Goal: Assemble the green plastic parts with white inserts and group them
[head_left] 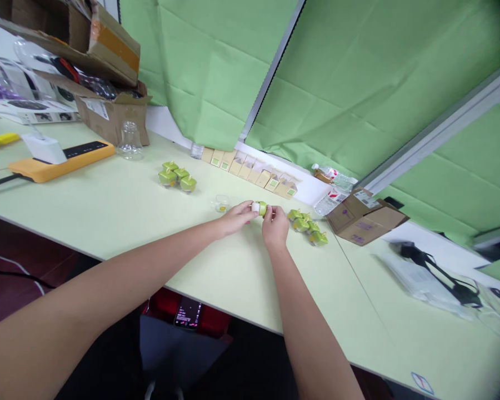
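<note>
Above the middle of the table, my left hand has its fingers closed around a small white piece. Against that piece is a green lid, pinched by my right hand. The two parts touch, but whether they are joined I cannot tell. Just left of my left hand stands a small clear cup with a yellow mark. Several green-lidded clear containers form a group farther left. Another group of green-lidded containers sits close to the right of my right hand.
Small cardboard boxes line the table's back edge. At the left are a yellow power strip, a clear bottle and cardboard boxes. On the right stand an open carton, plastic bottles and a black strap.
</note>
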### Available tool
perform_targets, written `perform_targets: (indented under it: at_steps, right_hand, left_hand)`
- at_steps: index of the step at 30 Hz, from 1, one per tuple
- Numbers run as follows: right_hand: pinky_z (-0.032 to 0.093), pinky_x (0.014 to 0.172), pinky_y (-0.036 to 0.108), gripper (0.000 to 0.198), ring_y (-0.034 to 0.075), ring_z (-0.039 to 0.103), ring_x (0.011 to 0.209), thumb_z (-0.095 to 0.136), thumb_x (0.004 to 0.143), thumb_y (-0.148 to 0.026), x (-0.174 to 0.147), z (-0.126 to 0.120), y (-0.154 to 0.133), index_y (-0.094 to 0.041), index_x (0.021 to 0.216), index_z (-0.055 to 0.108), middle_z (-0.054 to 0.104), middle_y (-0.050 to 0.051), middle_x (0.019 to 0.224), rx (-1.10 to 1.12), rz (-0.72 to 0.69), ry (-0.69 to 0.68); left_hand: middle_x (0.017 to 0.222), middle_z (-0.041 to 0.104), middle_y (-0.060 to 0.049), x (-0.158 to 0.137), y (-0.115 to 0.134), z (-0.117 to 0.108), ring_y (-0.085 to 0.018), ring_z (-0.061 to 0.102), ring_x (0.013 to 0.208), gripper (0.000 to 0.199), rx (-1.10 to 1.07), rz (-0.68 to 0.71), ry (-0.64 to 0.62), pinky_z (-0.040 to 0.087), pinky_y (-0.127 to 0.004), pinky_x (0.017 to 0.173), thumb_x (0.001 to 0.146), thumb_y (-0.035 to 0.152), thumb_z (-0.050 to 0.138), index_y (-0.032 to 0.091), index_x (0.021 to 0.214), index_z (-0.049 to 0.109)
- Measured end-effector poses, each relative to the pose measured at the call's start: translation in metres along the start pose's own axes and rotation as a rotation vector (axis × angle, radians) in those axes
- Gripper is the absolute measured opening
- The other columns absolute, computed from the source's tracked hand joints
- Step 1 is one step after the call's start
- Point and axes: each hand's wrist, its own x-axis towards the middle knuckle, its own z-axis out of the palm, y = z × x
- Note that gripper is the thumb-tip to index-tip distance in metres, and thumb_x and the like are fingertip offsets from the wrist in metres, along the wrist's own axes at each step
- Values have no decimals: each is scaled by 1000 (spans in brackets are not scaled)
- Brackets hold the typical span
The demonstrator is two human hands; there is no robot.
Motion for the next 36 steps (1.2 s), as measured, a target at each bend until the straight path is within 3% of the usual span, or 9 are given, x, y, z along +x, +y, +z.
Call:
perform_targets:
  at_steps: [5,8,12,16,26,32,36]
  right_hand:
    - [46,75,37,38,23,62,76,41,93,-51,2,-2,5,-19,88,60,69,9,83,-20,12,34]
    - [50,70,35,39,21,64,75,43,92,-55,1,0,1,-20,90,58,69,7,85,156,52,-13]
    - [53,62,31,37,18,66,71,51,88,-57,-5,5,-8,-21,93,56,68,4,88,383,63,-139]
    - [54,65,31,31,18,67,71,58,86,-52,-9,4,-17,-22,91,58,69,3,86,338,-19,-204]
    - [51,67,30,28,20,68,80,54,88,-51,-14,-3,-30,-23,90,55,72,5,90,209,-41,-197]
    - [53,69,32,29,19,68,81,51,88,-53,-10,0,-25,-24,91,49,68,3,90,231,-13,-143]
    - [57,60,30,33,18,69,78,54,85,-54,0,3,-16,-25,90,41,62,1,86,529,207,-66]
  left_hand:
    - [137,58,-11,0,-2,0,-28,50,129,51,5,38,-28,45,-38,100,81,26,68,20,131,58]
    - [131,62,-11,3,-5,0,-26,55,123,46,-4,99,-60,47,-35,98,80,29,71,19,124,61]
    - [120,66,-14,6,-9,-4,-26,63,109,46,2,51,55,52,-36,88,82,41,72,15,118,61]
    - [118,67,-14,8,-10,-11,-26,65,105,45,-21,25,92,54,-36,86,83,50,70,14,108,64]
    - [107,71,-14,15,-22,-13,-22,69,92,32,68,71,216,58,-34,78,86,34,69,13,108,60]
    - [98,74,-11,7,-8,-17,-21,70,86,31,356,193,231,55,-37,84,86,36,66,16,109,61]
    - [125,64,-12,1,17,-33,-27,55,122,32,820,486,265,41,-42,107,92,35,55,19,119,60]
